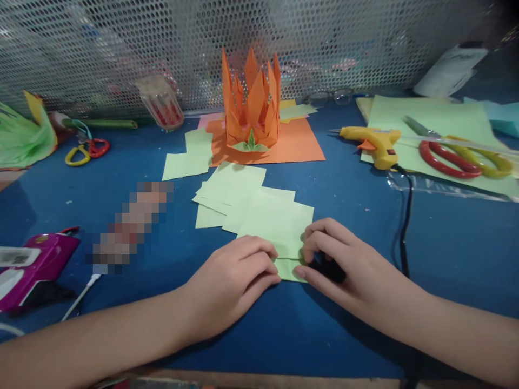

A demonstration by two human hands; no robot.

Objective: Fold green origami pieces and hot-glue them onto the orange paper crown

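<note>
In front of me lies a small light green paper sheet (288, 271) with a crease or edge running across it. My left hand (237, 283) rests on its left side, fingers together and pressed onto the paper. At the right edge, my right hand (348, 265) has its thumb and fingers curled round the paper. Just beyond the fingers, several overlapping light green squares (239, 186) are spread on the blue table. Behind them stands an orange folded-paper crown-like form (255, 108) with tall points and a small green folded piece (251, 143) at its front.
A yellow glue gun (377, 143) with a black cord (405, 232) lies right, beside large scissors (450, 159) on green paper (430, 116). Small scissors (90, 151), a jar (161, 104) and a purple device (44, 265) are left. A perforated metal screen (324, 48) borders the back.
</note>
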